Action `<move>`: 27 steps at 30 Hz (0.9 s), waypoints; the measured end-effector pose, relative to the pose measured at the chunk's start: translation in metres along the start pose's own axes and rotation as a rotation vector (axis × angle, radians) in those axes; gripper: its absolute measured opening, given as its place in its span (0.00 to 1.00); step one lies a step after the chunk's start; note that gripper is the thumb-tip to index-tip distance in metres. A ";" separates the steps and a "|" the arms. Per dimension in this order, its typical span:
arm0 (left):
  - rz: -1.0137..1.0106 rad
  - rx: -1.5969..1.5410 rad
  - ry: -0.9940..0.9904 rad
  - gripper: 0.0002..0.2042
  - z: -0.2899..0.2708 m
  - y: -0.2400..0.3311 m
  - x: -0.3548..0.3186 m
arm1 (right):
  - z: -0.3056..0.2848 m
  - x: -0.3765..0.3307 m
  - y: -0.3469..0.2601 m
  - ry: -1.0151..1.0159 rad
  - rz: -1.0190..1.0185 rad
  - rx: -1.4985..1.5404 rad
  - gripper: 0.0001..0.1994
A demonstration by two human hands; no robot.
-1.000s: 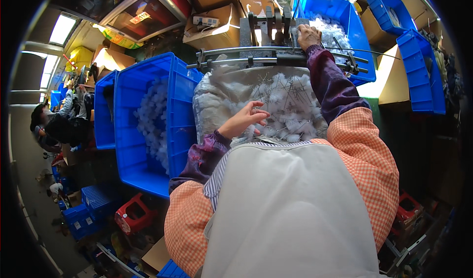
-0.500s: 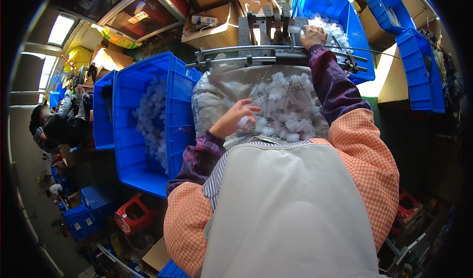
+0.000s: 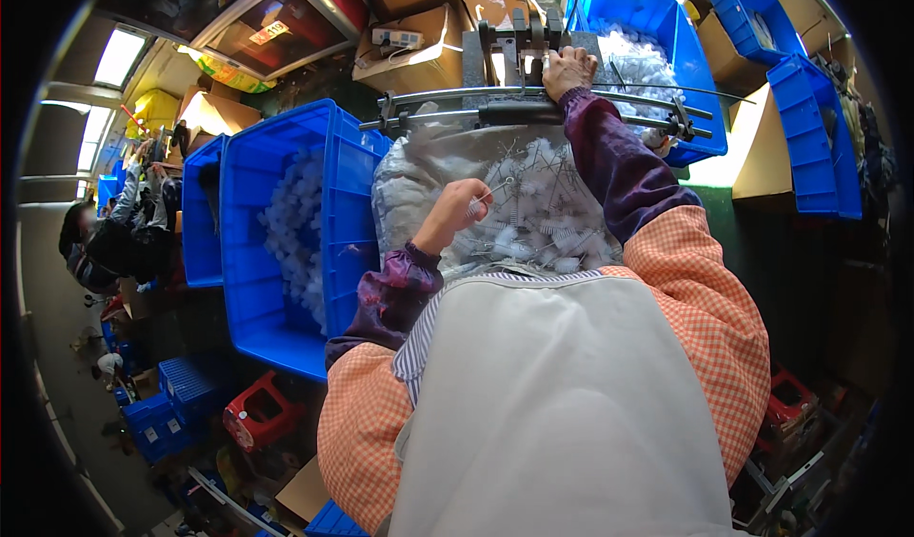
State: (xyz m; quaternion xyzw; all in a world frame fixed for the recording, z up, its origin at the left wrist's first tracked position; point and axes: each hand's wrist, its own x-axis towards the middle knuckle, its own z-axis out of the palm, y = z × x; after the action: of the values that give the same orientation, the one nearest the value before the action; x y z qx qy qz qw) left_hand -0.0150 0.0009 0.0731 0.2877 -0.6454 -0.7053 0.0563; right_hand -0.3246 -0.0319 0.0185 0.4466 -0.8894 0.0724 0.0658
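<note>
My left hand (image 3: 457,215) is closed, with a thin wire ending in a small loop sticking out of it and white bristles at the fingers, like a small wire-stemmed brush (image 3: 501,188). Below and around it, a grey cloth (image 3: 405,189) bears a heap of white-bristled pieces with thin metal stems (image 3: 557,194). Farther off, my right hand (image 3: 571,69) rests with bent fingers at the dark metal machine (image 3: 473,61), beside its upright parts. What those fingers grip is hidden. Metal rods (image 3: 447,116) run across between the machine and the cloth.
A large blue bin (image 3: 276,347) with white pieces stands at left, another blue bin (image 3: 700,89) at far right. Smaller blue bins (image 3: 814,147) stand farther right. A carton (image 3: 433,66) holds a power strip. A red stool (image 3: 262,411) is lower left; a person (image 3: 119,242) is at far left.
My left hand has gone from spread fingers to closed around the small brush. My right hand has moved left along the machine, toward its upright parts.
</note>
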 end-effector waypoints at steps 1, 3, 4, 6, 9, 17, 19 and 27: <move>0.112 0.077 0.012 0.11 0.000 0.000 -0.001 | 0.003 0.000 0.002 0.026 -0.001 0.003 0.15; -0.020 -0.098 0.057 0.10 -0.005 -0.007 0.001 | 0.001 -0.001 0.009 0.010 -0.001 0.007 0.15; -0.086 -0.185 0.079 0.10 -0.008 -0.009 0.002 | -0.001 -0.001 0.013 0.002 -0.001 0.009 0.15; -0.118 -0.158 0.083 0.09 -0.009 -0.005 0.003 | -0.001 -0.001 0.027 -0.008 -0.001 0.002 0.15; -0.085 -0.136 0.079 0.09 -0.008 -0.008 0.008 | 0.001 0.001 0.050 0.035 -0.003 0.026 0.14; 0.280 0.153 0.195 0.12 0.001 -0.013 0.025 | -0.027 0.026 0.095 -0.002 0.103 -0.162 0.12; 0.260 0.061 0.230 0.12 0.012 0.007 0.023 | -0.046 0.022 0.110 0.091 0.264 -0.106 0.16; 0.499 0.249 0.375 0.10 0.042 0.037 0.053 | -0.085 -0.091 0.027 -0.691 -0.607 1.169 0.18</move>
State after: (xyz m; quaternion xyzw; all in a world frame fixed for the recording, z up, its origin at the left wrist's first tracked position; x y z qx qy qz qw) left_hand -0.0899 0.0081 0.0904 0.2502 -0.7557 -0.5203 0.3093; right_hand -0.2884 0.0715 0.0834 0.6324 -0.5133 0.3677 -0.4488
